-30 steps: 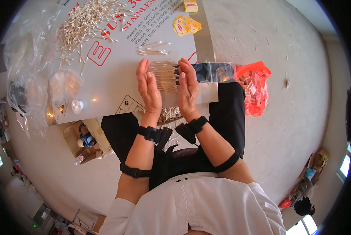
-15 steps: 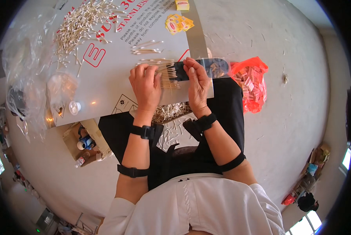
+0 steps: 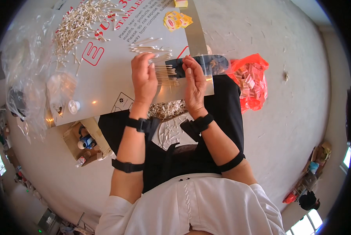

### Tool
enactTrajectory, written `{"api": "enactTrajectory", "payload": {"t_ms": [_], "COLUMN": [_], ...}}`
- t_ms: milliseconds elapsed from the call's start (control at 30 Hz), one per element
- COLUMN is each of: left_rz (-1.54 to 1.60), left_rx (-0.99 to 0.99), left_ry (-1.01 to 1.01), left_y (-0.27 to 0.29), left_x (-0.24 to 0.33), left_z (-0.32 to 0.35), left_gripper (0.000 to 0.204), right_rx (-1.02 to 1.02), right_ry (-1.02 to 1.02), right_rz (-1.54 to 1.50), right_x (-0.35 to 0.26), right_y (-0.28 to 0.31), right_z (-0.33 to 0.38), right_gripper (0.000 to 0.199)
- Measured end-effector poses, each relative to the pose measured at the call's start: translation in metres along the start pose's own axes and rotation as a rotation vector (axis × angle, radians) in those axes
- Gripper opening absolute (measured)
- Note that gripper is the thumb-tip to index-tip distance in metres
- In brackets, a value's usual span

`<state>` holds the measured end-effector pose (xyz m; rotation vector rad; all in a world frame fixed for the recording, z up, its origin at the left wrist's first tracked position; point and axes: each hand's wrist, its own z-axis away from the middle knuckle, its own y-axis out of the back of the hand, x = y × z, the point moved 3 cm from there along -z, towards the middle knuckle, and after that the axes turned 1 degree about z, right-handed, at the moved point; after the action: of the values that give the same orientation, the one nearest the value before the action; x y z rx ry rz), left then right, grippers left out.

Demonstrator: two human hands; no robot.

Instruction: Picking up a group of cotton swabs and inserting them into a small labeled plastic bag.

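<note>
grey tabletop (image 3: 105, 86) bears swabs (image 3: 167, 75) between hands (image 3: 145, 82) (image 3: 195, 86) while a red bag (image 3: 250, 105) holds packets (image 3: 249, 81).

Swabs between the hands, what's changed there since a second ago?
A few swabs have shifted away from the person, off the row and up near the loose ones. The right hand has moved rightward, widening the gap to the left hand; more of the black strip shows. The pile, yellow cards and red bag stay put.
</note>
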<state>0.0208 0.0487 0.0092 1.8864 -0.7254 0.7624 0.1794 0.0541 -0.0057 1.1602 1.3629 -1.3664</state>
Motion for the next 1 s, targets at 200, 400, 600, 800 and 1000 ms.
{"api": "enactTrajectory", "payload": {"t_ms": [200, 400, 600, 800, 1000], "left_rz": [0.686, 0.779, 0.822, 0.378, -0.358], "left_rx": [0.365, 0.359, 0.317, 0.227, -0.223], "left_ry": [0.360, 0.370, 0.351, 0.258, -0.157], "left_y": [-0.018, -0.033, -0.033, -0.013, -0.008], "left_x": [0.007, 0.015, 0.017, 0.015, 0.027], "left_z": [0.033, 0.033, 0.030, 0.025, 0.010], "left_gripper": [0.054, 0.056, 0.053, 0.047, 0.064], "right_rx": [0.001, -0.003, -0.026, 0.008, 0.027], "right_ry": [0.026, 0.035, -0.008, 0.020, -0.060], "right_rz": [-0.016, -0.049, -0.113, -0.041, -0.140], "right_x": [0.005, 0.013, 0.013, 0.010, 0.002], "right_y": [-0.021, -0.020, -0.014, -0.001, 0.015], "right_z": [0.006, -0.012, -0.020, -0.026, -0.018], "right_gripper": [0.032, 0.031, 0.033, 0.034, 0.035]}}
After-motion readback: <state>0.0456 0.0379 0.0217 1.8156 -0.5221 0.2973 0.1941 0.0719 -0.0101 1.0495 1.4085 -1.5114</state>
